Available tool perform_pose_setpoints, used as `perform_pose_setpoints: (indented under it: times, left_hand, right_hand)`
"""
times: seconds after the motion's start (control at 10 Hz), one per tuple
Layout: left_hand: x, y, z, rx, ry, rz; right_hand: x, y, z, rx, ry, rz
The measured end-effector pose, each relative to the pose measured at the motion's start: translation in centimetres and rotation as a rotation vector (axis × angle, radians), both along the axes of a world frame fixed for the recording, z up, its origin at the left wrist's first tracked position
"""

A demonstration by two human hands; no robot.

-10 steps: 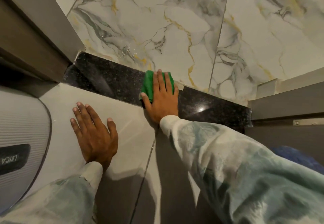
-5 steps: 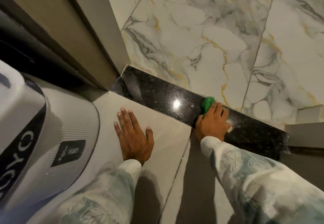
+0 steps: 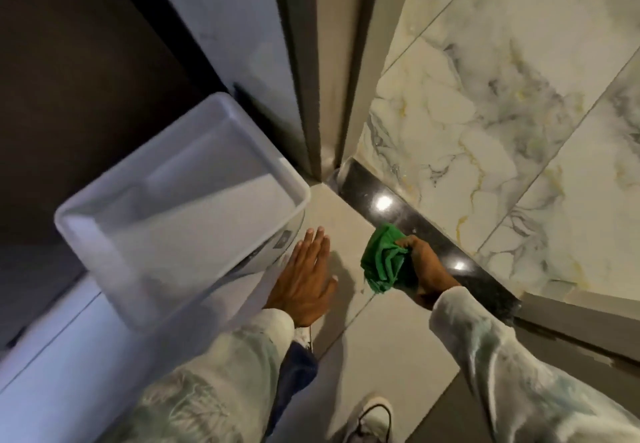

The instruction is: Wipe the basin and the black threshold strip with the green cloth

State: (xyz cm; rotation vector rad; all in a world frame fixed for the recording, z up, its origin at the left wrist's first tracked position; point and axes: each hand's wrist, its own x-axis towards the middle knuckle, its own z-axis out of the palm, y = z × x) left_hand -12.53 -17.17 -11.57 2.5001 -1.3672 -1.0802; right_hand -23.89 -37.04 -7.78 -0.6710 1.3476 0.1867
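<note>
My right hand grips the crumpled green cloth, lifted just off the black threshold strip, which runs diagonally between the beige floor and the marble floor. My left hand is spread flat with its fingers apart, over the beige floor tile beside the white rectangular basin. The basin stands on the floor at left, seen from above, with nothing visible inside it.
A grey door frame rises where the strip ends at the far corner. White and gold marble tiles lie beyond the strip. My white shoe stands on the beige tile at the bottom. Dark cabinet surface at upper left.
The view has pulled up and back, showing the whole basin. My right hand went from pressing the cloth flat on the strip to holding it bunched and lifted. My left hand looks lifted.
</note>
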Motion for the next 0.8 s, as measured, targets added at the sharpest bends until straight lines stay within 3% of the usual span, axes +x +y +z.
perform_pose_setpoints:
  times: [0.2,0.3,0.4,0.5,0.6,0.7,0.8]
  left_hand:
    - [4.3,5.7,8.4,-0.162,-0.195,0.169]
    - [8.1,8.2,8.2,-0.126,-0.272,0.329]
    - [11.4,10.1,6.9,-0.067,-0.305,0.405]
    - [14.2,12.7,5.0,-0.024,-0.304,0.478]
    - [15.8,14.9,4.4,0.016,-0.329,0.527]
    - [16.7,16.4,5.2,0.042,-0.338,0.528]
    - [17.1,17.3,7.8,0.033,-0.378,0.524]
  right_hand:
    - [10.7,2.6,7.5,-0.130,-0.071,0.218]
    - [17.3,5.8,8.0,-0.254,-0.105,0.329]
    - [22.2,9.3,6.7,-0.544,-0.203,0.538]
    - [25.9,12.2,3.5,-1.014,-0.265,0.960]
    - [27.6,14.2,-0.2,-1.151,-0.115,1.637]
    - [28.1,14.5,-1.3,-1.030,-0.014,1.888]
    - [28.9,13.4,1.5,-1.026,-0.096,1.819]
